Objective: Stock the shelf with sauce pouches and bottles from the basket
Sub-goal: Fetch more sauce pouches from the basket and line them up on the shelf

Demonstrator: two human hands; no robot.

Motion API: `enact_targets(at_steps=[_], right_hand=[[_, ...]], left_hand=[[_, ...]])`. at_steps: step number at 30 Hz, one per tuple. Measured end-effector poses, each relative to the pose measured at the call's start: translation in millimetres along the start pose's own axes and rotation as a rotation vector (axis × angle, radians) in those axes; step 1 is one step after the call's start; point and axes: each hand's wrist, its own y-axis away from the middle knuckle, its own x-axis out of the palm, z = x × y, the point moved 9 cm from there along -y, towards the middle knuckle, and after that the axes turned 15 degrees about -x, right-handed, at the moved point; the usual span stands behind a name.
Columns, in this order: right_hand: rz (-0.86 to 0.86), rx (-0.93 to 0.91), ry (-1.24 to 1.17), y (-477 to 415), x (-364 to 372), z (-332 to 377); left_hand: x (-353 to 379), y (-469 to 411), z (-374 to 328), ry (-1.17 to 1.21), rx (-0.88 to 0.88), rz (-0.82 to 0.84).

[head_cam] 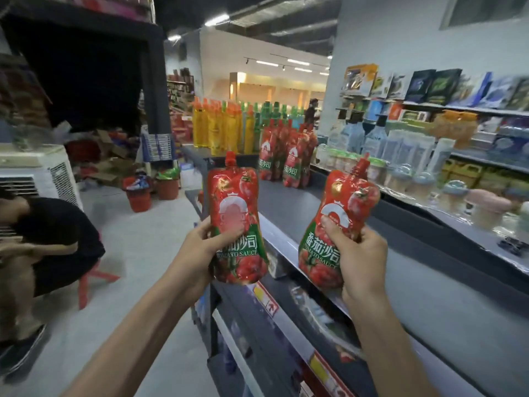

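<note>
My left hand [200,247] grips a red tomato sauce pouch [234,202] upright by its lower left side. My right hand [355,253] holds a second red tomato sauce pouch [343,202], tilted slightly right. Both pouches hang above the front edge of the grey shelf [400,267]. At the shelf's far end stand several matching red pouches [286,159], with yellow bottles [217,127] and green bottles [269,116] behind them. No basket is in view.
A higher shelf [472,164] on the right carries jars, boxes and packets. Lower shelves with price tags [266,299] run below my hands. A person in black [43,242] crouches on a red stool at left, by a white cooler [37,173]. Red buckets [140,196] stand on the floor.
</note>
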Motion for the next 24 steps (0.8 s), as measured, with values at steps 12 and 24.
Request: enact_targets(at_steps=[12, 24], right_hand=[[-0.322, -0.093, 0.266, -107, 39, -50], [-0.441, -0.150, 0.476, -115, 38, -66]], left_hand=[[10, -196, -69, -0.042, -0.023, 0.303], [74, -290, -91, -0.179, -0.029, 0.601]])
